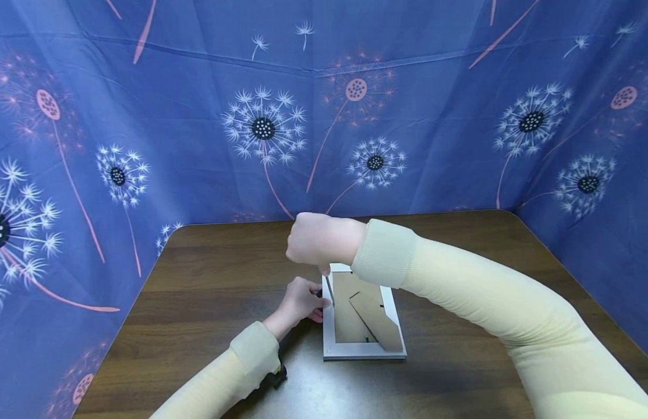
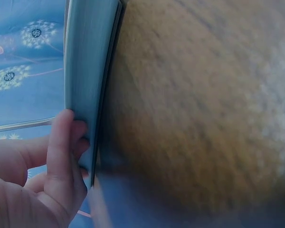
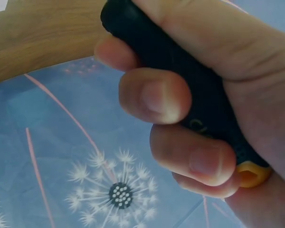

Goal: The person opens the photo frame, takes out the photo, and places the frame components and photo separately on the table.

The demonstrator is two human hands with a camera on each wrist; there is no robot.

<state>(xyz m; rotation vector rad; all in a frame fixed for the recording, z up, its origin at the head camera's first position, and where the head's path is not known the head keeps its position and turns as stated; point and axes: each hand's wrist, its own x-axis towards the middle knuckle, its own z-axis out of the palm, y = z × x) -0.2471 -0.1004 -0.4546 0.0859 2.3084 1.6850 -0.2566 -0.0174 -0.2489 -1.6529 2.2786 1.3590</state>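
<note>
A white picture frame (image 1: 329, 349) lies back side up on the table, its brown backing board (image 1: 350, 326) showing a stand flap and small dark tabs. My left hand (image 1: 298, 301) grips the left side of the frame, the thumb over its border; the left wrist view shows fingertips against the frame's side (image 2: 88, 61). Above the frame's far left corner, my right hand (image 1: 321, 238) holds a screwdriver, fingers wrapped around its dark handle (image 3: 180, 71) with a yellow end. The thin shaft (image 1: 329, 286) points down to the left border of the backing; its exact contact cannot be told.
A brown wooden table (image 1: 213, 279) carries the frame. Beside the left sleeve sits a small black object (image 1: 276, 377) with a bit of yellow, partly hidden. A blue dandelion-print cloth (image 1: 198, 116) hangs behind the table and at both sides.
</note>
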